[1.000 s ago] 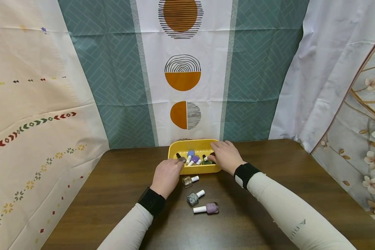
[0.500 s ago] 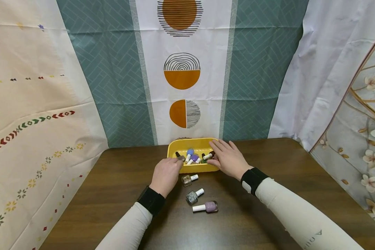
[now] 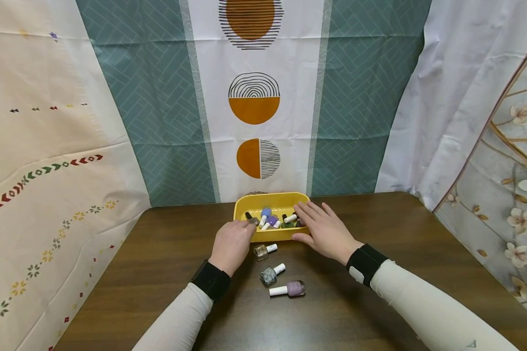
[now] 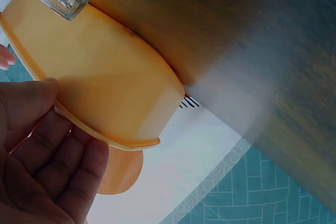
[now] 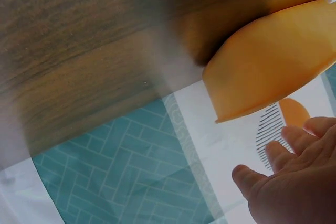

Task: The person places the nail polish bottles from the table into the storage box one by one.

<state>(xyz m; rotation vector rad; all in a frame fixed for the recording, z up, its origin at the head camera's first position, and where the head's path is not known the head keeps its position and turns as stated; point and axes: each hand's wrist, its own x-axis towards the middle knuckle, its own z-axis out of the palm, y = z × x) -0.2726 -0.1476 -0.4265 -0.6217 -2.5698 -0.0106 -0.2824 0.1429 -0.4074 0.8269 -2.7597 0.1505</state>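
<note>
A yellow plastic basket [image 3: 272,237] stands near the back of the table with several nail polish bottles in it, among them a blue one [image 3: 266,212] and a purple one [image 3: 272,221]. My left hand [image 3: 233,245] grips its front left rim; in the left wrist view the thumb presses the outer wall [image 4: 115,72] and the fingers curl over the edge. At the basket's right end, my right hand [image 3: 328,233] is spread with straight fingers and holds nothing. In the right wrist view, those fingers [image 5: 281,156] appear apart from the basket.
In front of the basket, a gold glitter polish bottle [image 3: 261,252], a silver glitter one [image 3: 268,276] and a lilac one [image 3: 296,288] lie on the brown wooden table [image 3: 158,292]. Patterned curtains [image 3: 171,122] hang behind the table and at both sides.
My right hand has drawn back from over the basket's right end, slightly right and toward me, and its fingers have straightened. The left hand keeps its grip on the rim.
</note>
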